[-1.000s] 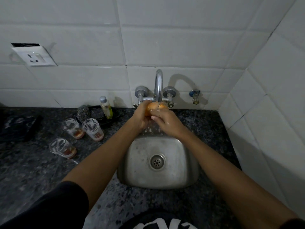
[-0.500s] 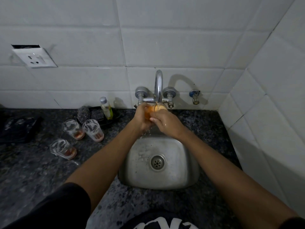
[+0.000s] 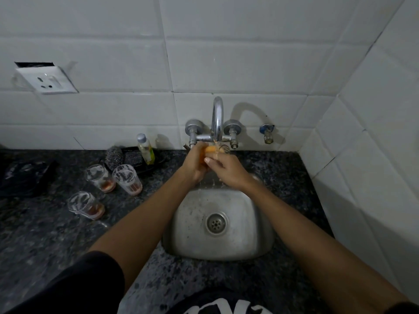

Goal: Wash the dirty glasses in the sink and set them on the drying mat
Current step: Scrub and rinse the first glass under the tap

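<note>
Glasses (image 3: 99, 177) with reddish dregs stand on the dark granite counter (image 3: 45, 234) left of the steel sink (image 3: 188, 236): two side by side near a steel scrubber (image 3: 114, 155), a third nearer the person. Under the running faucet (image 3: 217, 118), the left hand (image 3: 195, 165) grasps an orange sponge (image 3: 209, 149). The right hand (image 3: 226, 169) curls around a glass (image 3: 224, 150), mostly hidden, touching the sponge.

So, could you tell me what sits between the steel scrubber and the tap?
In the head view, a small clear bottle stands between the steel scrubber and the tap.
</note>
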